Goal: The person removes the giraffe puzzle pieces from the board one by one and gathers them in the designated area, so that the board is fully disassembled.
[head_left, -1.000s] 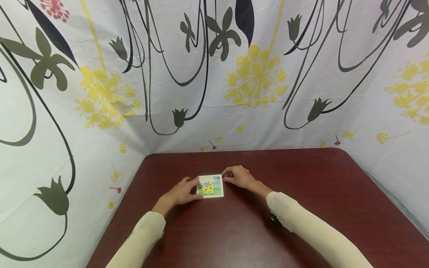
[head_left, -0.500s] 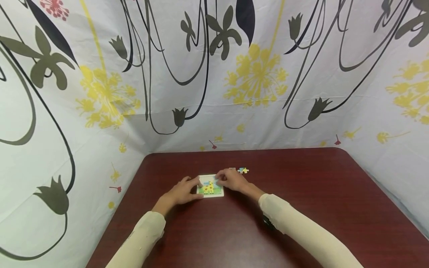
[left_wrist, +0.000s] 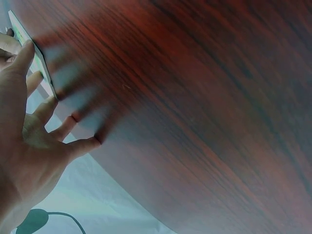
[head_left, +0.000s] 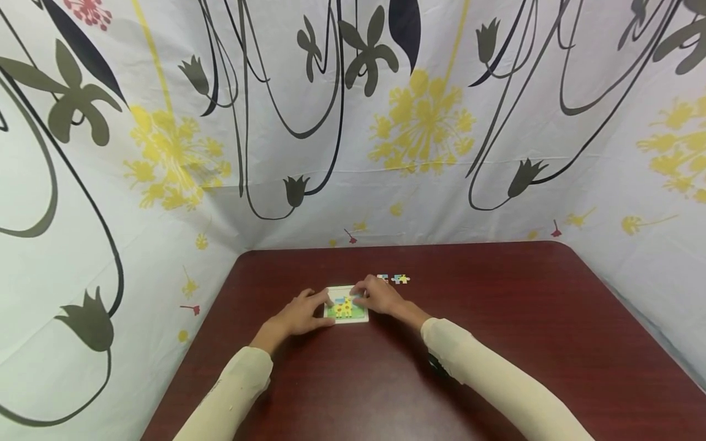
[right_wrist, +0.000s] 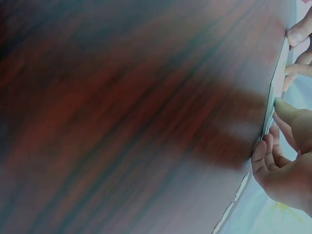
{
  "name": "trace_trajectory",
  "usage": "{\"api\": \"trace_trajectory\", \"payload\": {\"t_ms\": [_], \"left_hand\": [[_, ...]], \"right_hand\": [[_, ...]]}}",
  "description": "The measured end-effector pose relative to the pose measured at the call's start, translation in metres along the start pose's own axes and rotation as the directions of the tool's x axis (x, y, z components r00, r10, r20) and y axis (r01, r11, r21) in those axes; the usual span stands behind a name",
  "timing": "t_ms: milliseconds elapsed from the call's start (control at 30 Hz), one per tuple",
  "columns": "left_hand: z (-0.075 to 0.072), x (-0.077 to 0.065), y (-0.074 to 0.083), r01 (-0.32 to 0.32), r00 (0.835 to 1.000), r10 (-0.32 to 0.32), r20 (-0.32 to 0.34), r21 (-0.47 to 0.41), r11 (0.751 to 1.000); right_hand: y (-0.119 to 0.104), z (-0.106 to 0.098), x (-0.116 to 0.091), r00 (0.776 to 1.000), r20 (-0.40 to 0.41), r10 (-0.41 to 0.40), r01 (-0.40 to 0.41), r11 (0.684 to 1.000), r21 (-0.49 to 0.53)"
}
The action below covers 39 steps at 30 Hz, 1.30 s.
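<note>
A white-framed giraffe puzzle (head_left: 344,311) lies flat on the dark red table in the head view. My left hand (head_left: 298,314) spans its left side, thumb at the near edge and index finger on the upper left. In the left wrist view that hand (left_wrist: 36,129) has spread, mostly straight fingers, some reaching the table. My right hand (head_left: 382,296) is over the puzzle's upper right, thumb and index finger close together on the picture. They seem to pinch a puzzle piece, largely hidden beneath them. The right wrist view shows this hand's (right_wrist: 287,161) other fingers curled by the board's end.
Behind my right hand lie loose puzzle pieces, one (head_left: 400,279) in full view and another (head_left: 383,278) partly covered. The wooden table (head_left: 469,343) has rounded far corners. A flower-printed white cloth (head_left: 353,153) hangs behind it and along the sides.
My right hand has moved left from beside the puzzle onto its upper right part, uncovering the loose pieces behind it. The left hand and puzzle have stayed in place.
</note>
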<state>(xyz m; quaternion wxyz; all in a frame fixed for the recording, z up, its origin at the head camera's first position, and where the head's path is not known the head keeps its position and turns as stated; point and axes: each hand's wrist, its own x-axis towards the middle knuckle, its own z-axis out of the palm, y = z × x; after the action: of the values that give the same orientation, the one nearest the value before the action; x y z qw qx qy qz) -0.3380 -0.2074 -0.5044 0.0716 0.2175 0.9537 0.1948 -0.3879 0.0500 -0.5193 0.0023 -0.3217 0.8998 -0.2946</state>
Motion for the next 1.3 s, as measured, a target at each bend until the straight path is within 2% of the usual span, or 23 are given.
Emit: {"api": "trace_trajectory", "payload": {"t_ms": [233,467,667,900,967,1133,1300], "left_hand": [[-0.003,-0.001,0.002,-0.002,1.000,0.003,0.016,-0.014,1.000],[-0.002,-0.001,0.002,0.002,1.000,-0.002,0.025,-0.013,1.000],[-0.002,0.000,0.003,-0.012,1.000,0.013,0.014,-0.018,1.000],[-0.003,-0.003,0.006,-0.007,1.000,0.007,0.019,-0.018,1.000],[-0.004,-0.003,0.007,-0.002,1.000,0.002,0.020,-0.019,1.000],[-0.004,-0.003,0.007,0.005,1.000,-0.005,0.015,-0.026,1.000],[-0.003,-0.004,0.006,-0.001,1.000,0.001,0.003,-0.030,1.000]], "right_hand": [[-0.003,0.000,-0.001,0.999,-0.011,0.053,-0.053,0.998,0.019],[-0.005,0.000,-0.002,0.999,-0.036,0.005,-0.005,1.000,-0.007],[-0.002,0.001,-0.004,0.998,-0.050,0.033,-0.032,0.999,0.023],[0.003,0.001,-0.003,0.990,-0.126,-0.060,0.061,0.998,0.002],[0.003,-0.001,-0.003,0.986,-0.146,-0.081,0.086,0.996,0.025],[0.006,-0.012,-0.003,0.981,-0.170,-0.093,0.112,0.989,0.102],[0.013,-0.029,-0.008,0.975,-0.207,-0.083,0.105,0.990,0.093]]}}
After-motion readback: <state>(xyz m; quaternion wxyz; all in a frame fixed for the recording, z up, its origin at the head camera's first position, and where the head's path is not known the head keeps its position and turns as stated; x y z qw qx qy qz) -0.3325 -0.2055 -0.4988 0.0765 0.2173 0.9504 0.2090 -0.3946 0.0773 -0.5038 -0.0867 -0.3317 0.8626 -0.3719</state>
